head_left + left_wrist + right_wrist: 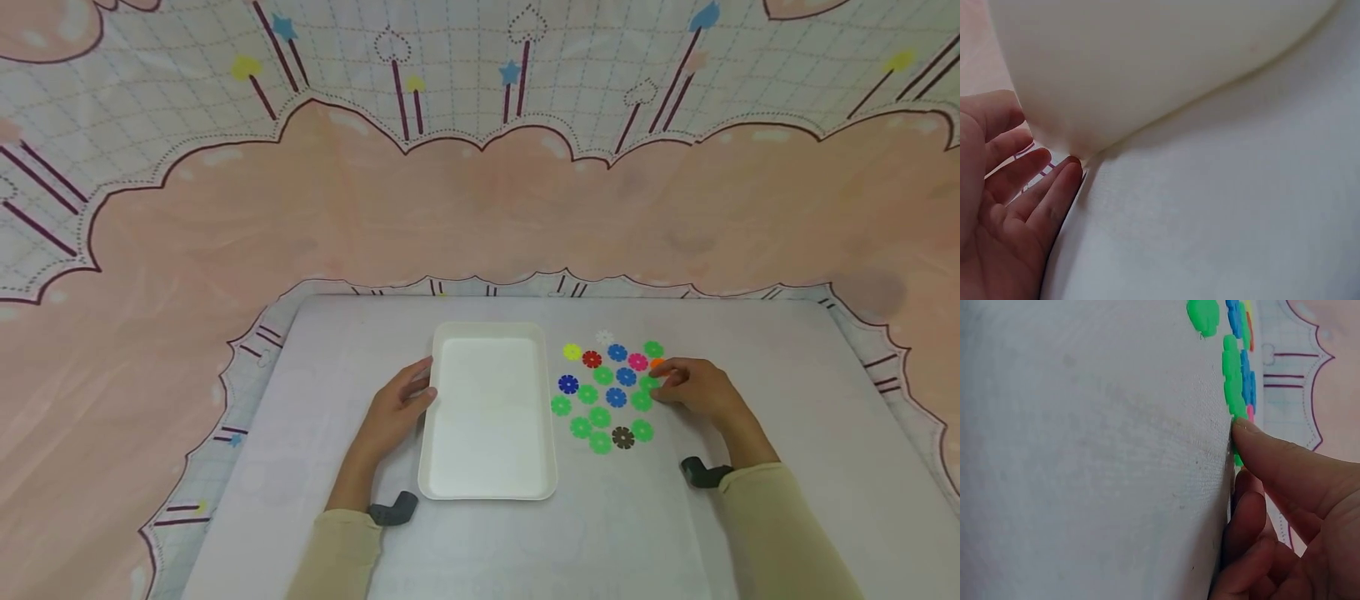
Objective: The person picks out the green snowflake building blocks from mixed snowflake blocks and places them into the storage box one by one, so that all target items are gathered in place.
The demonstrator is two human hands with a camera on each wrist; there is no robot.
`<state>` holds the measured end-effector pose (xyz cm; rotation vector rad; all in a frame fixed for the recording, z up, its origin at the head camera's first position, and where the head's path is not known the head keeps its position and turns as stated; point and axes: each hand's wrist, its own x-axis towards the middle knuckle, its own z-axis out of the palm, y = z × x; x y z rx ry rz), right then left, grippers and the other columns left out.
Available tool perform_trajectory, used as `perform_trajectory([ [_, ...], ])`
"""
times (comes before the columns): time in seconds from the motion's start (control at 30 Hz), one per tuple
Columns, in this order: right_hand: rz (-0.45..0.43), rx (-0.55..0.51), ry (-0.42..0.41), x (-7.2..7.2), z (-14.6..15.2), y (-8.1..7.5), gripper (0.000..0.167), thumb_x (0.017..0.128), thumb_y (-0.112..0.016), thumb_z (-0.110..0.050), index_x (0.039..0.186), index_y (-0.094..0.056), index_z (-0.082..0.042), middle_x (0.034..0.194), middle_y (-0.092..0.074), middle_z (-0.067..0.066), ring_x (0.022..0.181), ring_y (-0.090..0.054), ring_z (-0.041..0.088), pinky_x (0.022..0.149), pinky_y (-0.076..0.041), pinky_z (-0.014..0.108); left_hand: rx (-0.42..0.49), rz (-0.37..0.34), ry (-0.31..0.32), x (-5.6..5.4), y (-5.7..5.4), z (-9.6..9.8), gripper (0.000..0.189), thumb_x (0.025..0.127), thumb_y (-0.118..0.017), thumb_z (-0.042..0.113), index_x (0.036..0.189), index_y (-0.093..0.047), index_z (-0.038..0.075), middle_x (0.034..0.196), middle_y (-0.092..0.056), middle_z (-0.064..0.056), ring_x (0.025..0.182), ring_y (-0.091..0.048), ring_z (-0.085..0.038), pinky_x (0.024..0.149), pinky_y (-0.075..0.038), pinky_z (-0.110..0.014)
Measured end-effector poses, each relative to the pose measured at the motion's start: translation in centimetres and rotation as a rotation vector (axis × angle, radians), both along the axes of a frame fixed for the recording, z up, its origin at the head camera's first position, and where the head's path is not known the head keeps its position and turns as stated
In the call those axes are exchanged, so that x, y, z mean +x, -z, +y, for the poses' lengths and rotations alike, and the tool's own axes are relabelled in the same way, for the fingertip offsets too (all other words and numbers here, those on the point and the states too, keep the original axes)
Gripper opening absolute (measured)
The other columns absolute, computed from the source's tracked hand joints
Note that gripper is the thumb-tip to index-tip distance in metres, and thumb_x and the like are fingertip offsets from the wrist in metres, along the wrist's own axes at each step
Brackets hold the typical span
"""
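Observation:
A white rectangular tray (487, 493) lies on the covered table. My left hand (397, 408) is at the tray's left edge; in the left wrist view, relaxed fingers (1060, 187) touch its side near a corner. Flat notched plastic discs, many of them green (599, 417), are spread right of the tray. My right hand (697, 387) reaches in from the right at the edge of this group, thumb and index finger apart. Beside these fingertips lie a green disc (647, 383) and a partly covered orange disc (657, 363). In the right wrist view, the thumb (1272, 447) touches a green disc (1232, 378).
Blue (617, 397), red (592, 359), pink (637, 362), yellow (572, 352), white (604, 337) and brown (622, 437) discs lie in the group. Behind the white tabletop (360, 333) hangs a patterned pink cloth (480, 217). Each wrist wears a black device (703, 473).

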<state>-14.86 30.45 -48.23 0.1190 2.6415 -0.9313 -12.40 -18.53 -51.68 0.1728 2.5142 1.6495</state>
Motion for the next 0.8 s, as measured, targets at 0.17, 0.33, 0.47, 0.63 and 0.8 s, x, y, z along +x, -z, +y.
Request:
perform_trajectory([
  [0.17,0.003,-0.009,0.003,0.08,0.12,0.13,0.043,0.089,-0.080,-0.029,0.123,-0.069,-0.006,0.093,-0.063,0.008,0.092,-0.053,0.027,0.072,-0.044,0.030,0.011,0.005,0.019,0.11,0.13,-0.11,0.056,0.101,-0.065,0.027,0.153,-0.047,0.024,0.157,-0.047,-0.011,0.137,-0.055,-0.037,0.104,-0.056,-0.051],
  [0.33,0.016,-0.017,0.010,0.06,0.16,0.41,0.041,0.089,-0.079,-0.028,0.123,-0.069,-0.006,0.092,-0.063,0.007,0.091,-0.053,0.026,0.072,-0.044,0.029,0.010,0.024,0.034,0.13,0.28,-0.23,0.057,0.101,-0.066,0.028,0.154,-0.046,0.022,0.156,-0.048,-0.012,0.137,-0.055,-0.037,0.106,-0.055,-0.052],
  [0.47,0.018,-0.023,0.016,0.01,0.14,0.53,0.041,0.089,-0.079,-0.027,0.122,-0.069,-0.006,0.094,-0.063,0.008,0.093,-0.053,0.027,0.073,-0.045,0.029,0.017,0.030,0.043,0.15,0.37,-0.38,0.058,0.101,-0.067,0.026,0.155,-0.045,0.021,0.158,-0.047,-0.008,0.139,-0.054,-0.036,0.108,-0.053,-0.051],
  [0.63,0.022,-0.042,0.031,0.01,0.27,0.25,0.041,0.089,-0.079,-0.029,0.120,-0.069,-0.004,0.101,-0.065,0.011,0.096,-0.054,0.028,0.077,-0.046,0.029,0.057,0.035,0.066,-0.03,0.43,-0.38,0.061,0.100,-0.068,0.021,0.156,-0.043,0.020,0.161,-0.042,-0.003,0.142,-0.050,-0.034,0.111,-0.051,-0.046],
  [0.8,0.005,-0.061,0.044,0.02,0.46,0.03,0.043,0.090,-0.078,-0.032,0.119,-0.067,-0.002,0.106,-0.066,0.013,0.100,-0.055,0.029,0.079,-0.047,0.029,0.061,0.037,0.074,-0.08,0.55,-0.40,0.062,0.100,-0.068,0.022,0.156,-0.043,0.021,0.163,-0.040,-0.001,0.143,-0.049,-0.033,0.112,-0.050,-0.044],
])
